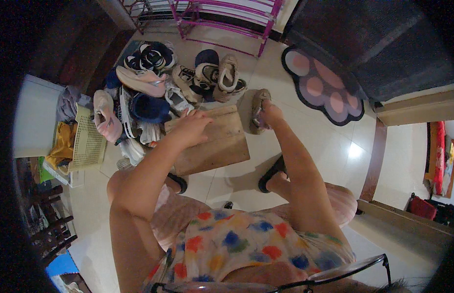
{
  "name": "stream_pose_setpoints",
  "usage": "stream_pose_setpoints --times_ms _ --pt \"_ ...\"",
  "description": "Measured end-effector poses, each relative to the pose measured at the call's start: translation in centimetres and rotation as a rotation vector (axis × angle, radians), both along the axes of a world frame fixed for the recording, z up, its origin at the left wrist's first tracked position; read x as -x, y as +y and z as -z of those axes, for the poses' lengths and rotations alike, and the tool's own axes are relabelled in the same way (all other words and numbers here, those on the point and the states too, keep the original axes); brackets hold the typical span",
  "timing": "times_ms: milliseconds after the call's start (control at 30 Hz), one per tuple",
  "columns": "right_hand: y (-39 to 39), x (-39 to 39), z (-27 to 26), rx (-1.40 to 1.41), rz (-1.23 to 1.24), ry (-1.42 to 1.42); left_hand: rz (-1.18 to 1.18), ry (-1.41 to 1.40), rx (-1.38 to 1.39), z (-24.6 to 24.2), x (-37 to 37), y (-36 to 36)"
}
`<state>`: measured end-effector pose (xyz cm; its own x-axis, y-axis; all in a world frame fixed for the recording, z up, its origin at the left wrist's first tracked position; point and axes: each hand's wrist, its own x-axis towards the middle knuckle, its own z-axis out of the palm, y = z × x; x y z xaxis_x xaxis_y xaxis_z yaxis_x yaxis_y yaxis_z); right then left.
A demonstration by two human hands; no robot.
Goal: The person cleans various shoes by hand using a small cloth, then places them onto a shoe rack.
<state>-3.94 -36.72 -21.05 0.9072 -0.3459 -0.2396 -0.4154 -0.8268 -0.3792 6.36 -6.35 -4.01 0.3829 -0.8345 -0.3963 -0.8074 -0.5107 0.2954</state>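
My right hand (pixel 272 114) grips a beige shoe (pixel 261 100) on the tiled floor, to the right of a brown box (pixel 216 150). Something pale shows by the fingers, too small to identify. My left hand (pixel 192 128) is over the box's upper left part with its fingers spread; whether it presses on the surface I cannot tell. Just past its fingertips lies a white shoe (pixel 177 98). Beyond the box are a beige sneaker (pixel 186 81) and another beige shoe (pixel 227 75). A dark blue shoe (pixel 151 107) and a pink shoe (pixel 107 115) lie in the pile at left.
A purple shoe rack (pixel 227 29) stands at the far side. The paw-shaped mat (pixel 322 86) lies at right, beside a dark door (pixel 380 40). At left stands a pale yellow plastic basket (pixel 88 141) with cloth in it. My feet in black footwear (pixel 272 174) flank the box.
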Motion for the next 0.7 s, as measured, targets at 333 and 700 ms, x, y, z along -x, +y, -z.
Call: stream_pose_setpoints --times_ms 333,700 --pt "6.8 -9.8 -4.8 -0.17 -0.186 -0.057 -0.044 -0.043 0.06 0.8 -0.9 1.6" --pt "4.4 -11.5 -4.2 0.081 -0.094 -0.246 -0.084 -0.088 0.188 -1.8 -1.4 4.4"
